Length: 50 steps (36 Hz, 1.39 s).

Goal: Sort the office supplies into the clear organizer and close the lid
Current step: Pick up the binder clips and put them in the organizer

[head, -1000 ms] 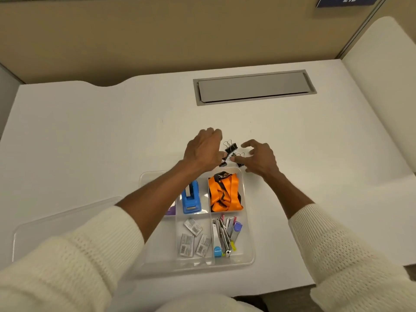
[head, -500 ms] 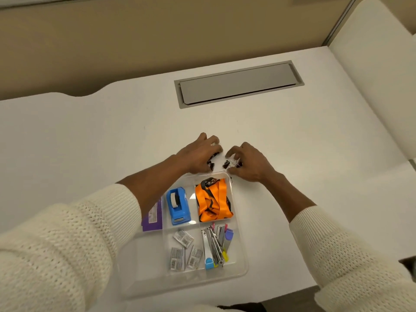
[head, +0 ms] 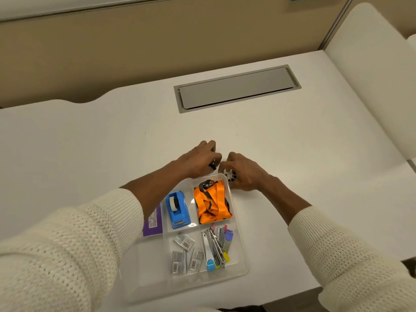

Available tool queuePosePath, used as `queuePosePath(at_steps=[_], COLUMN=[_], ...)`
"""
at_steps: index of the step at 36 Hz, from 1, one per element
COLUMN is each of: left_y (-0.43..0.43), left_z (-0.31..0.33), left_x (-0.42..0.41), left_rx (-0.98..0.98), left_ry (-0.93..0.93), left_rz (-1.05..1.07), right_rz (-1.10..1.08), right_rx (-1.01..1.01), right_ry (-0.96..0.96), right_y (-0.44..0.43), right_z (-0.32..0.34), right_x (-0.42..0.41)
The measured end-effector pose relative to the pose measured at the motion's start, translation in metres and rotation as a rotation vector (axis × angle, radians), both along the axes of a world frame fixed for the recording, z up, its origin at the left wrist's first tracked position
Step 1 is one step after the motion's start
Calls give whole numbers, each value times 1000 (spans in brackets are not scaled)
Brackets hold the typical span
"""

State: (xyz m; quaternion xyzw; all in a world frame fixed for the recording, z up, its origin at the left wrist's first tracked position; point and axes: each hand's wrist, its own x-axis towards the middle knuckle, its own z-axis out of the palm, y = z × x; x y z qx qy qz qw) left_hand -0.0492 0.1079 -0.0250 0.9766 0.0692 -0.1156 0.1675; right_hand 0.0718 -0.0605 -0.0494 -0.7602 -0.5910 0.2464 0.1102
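The clear organizer [head: 242, 248] lies open on the white desk in front of me. Its compartments hold a blue tape dispenser [head: 177, 209], an orange lanyard [head: 212, 203], a purple packet [head: 154, 221], several small staple boxes [head: 184, 253] and a bunch of nail clippers and files [head: 217, 246]. Just past its far rim, my left hand [head: 198, 161] is closed over black binder clips [head: 212, 165]. My right hand [head: 244, 171] pinches more binder clips [head: 231, 175] at the organizer's far right corner. The lid is hidden.
A grey cable hatch [head: 236, 88] is set into the desk behind my hands. A tan partition wall runs along the back edge. A white curved panel [head: 369, 75] rises at the right. The desk's near edge lies just below the organizer.
Both hands have drawn closer to the organizer's far rim, gathering the binder clips, which now show less. The camera shifted, and the lid at the left is out of sight.
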Motion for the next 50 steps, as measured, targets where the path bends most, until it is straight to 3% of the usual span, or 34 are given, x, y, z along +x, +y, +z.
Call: queuePosePath(at_steps=[10, 23, 50], left_y=[2, 4, 2], left_z=[-4, -4, -3], left_x=[3, 5, 5], left_rx=[-123, -145, -147], left_ry=[31, 107, 89], left_rz=[113, 129, 103], right_rz=[-168, -396, -587], right_rx=[69, 62, 133], right_ry=[-23, 43, 156], right_y=[0, 3, 9], right_z=[-2, -2, -5], right_x=[-7, 1, -5])
